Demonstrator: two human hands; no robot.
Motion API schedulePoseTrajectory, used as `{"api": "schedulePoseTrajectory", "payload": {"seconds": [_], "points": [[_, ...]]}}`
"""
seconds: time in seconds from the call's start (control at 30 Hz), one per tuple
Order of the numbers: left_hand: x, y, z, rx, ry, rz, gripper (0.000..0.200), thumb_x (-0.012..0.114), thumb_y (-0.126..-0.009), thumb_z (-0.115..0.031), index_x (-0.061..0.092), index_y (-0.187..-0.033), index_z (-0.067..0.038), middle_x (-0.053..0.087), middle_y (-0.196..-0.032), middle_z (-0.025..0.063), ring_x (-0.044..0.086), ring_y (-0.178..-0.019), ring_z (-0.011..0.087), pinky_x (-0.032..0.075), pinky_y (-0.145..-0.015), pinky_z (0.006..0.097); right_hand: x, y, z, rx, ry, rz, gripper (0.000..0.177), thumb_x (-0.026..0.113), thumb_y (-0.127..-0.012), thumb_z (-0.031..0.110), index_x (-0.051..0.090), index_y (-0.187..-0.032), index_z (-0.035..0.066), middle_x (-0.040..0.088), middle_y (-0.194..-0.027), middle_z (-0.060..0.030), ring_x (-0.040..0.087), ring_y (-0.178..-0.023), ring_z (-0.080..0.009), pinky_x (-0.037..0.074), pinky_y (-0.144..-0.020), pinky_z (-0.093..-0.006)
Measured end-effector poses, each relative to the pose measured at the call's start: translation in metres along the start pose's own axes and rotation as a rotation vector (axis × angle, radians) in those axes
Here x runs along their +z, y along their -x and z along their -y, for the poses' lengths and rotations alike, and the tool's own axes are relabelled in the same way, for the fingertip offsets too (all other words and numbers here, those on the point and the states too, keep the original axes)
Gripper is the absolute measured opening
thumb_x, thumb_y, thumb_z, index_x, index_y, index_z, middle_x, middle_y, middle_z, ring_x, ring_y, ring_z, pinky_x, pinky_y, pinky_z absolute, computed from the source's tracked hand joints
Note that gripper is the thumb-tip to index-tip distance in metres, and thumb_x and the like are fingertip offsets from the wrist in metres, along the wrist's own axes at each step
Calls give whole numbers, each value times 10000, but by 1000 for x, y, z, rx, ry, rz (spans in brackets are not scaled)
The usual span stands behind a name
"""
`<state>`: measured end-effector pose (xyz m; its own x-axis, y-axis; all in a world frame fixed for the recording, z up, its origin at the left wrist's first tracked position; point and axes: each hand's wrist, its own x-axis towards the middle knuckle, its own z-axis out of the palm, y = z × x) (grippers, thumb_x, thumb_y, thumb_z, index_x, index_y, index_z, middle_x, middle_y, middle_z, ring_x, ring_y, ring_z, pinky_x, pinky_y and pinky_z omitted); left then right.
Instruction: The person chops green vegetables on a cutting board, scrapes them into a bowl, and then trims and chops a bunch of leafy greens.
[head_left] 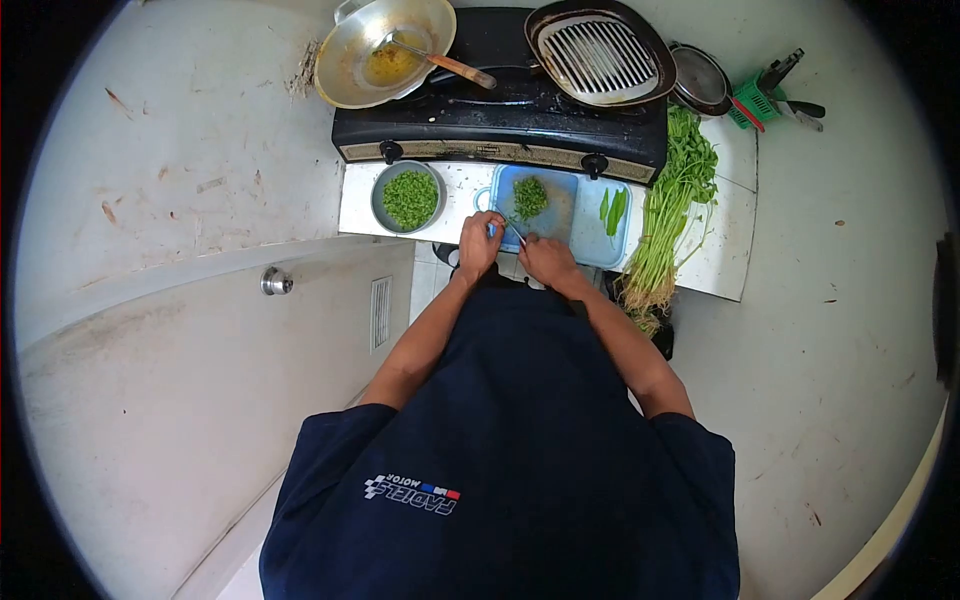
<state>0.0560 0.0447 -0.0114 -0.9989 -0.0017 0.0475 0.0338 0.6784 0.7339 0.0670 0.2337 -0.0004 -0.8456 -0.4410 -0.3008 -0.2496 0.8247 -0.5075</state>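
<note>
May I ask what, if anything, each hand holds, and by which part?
The right hand holds a knife by its handle end; whether the left hand holds anything is unclear.

Clock centred on board (562,212): stove (500,132) walls off 11 to 1 o'clock. Left hand (481,240) fills 8, right hand (549,262) 6, knife (516,234) angled between. Open counter (461,190) lane at 9, then bowl (410,198). Greens (668,205) bar 3; counter shows beyond. I see room between chopped pile (530,197) and peppers (616,212).
</note>
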Motion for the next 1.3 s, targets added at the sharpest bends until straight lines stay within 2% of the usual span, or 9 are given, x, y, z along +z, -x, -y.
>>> {"api": "schedulePoseTrajectory", "payload": {"seconds": [0.17, 0.27, 0.47, 0.57, 0.67, 0.77, 1.07, 1.3], "points": [[-5, 3, -6, 152, -144, -14, 93, 695, -901, -76, 724, -983, -43, 695, -939, 141, 641, -882, 345, 520, -809, 446, 3, -1, -7, -33, 3, -59, 376, 525, -1025, 308, 627, -1018, -54, 717, -804, -266, 723, -748, -438, 583, -703, -538], [-7, 5, -11, 142, -202, 6, 97, 692, -911, -95, 734, -984, -48, 693, -924, 145, 643, -893, 358, 519, -823, 458, -8, -1, -3, -5, -11, -16, 361, 508, -1020, 282, 630, -979, -56, 723, -836, -274, 730, -792, -444, 588, -747, -535], [-6, 7, -10, 143, -217, -25, 83, 705, -902, -104, 761, -949, -65, 700, -900, 122, 649, -891, 345, 516, -815, 460, -10, 1, -6, -35, -39, -16, 374, 504, -1013, 295, 633, -992, -56, 727, -867, -277, 727, -799, -454, 582, -761, -550], [-7, 7, -8, 152, -224, -20, 83, 713, -891, -102, 767, -947, -72, 704, -912, 108, 643, -885, 336, 509, -814, 453, 2, -2, -12, -65, -4, -29, 390, 503, -1031, 312, 626, -1006, -57, 712, -797, -276, 718, -746, -449, 576, -709, -554], [-14, 6, -9, 195, -231, 21, 85, 720, -878, -94, 769, -945, -78, 703, -916, 94, 636, -879, 324, 502, -815, 441, -4, -2, -8, -51, 2, 39, 373, 496, -1011, 299, 625, -1023, -51, 728, -869, -278, 731, -802, -446, 583, -762, -556], [-15, 6, -2, 242, -251, 40, 93, 716, -886, -140, 774, -949, -102, 696, -929, 69, 637, -902, 293, 491, -801, 437, -9, -3, -2, -11, -21, 76, 371, 495, -1009, 298, 621, -1030, -50, 728, -864, -277, 732, -799, -445, 583, -758, -559], [-16, 4, 6, 292, -282, 87, 103, 715, -865, -119, 764, -953, -96, 666, -906, 65, 624, -885, 283, 481, -808, 423, 0, -2, 3, 9, 18, 43, 351, 500, -1007, 283, 626, -1029, -43, 734, -862, -257, 736, -829, -437, 584, -766, -551], [-17, 0, 10, 278, -185, 90, 85, 707, -860, -97, 741, -938, -98, 667, -859, 61, 622, -866, 284, 474, -794, 424, 1, -7, 10, 14, 30, 18, 333, 510, -998, 270, 636, -1009, -37, 741, -860, -239, 744, -830, -413, 584, -778, -529]]}}
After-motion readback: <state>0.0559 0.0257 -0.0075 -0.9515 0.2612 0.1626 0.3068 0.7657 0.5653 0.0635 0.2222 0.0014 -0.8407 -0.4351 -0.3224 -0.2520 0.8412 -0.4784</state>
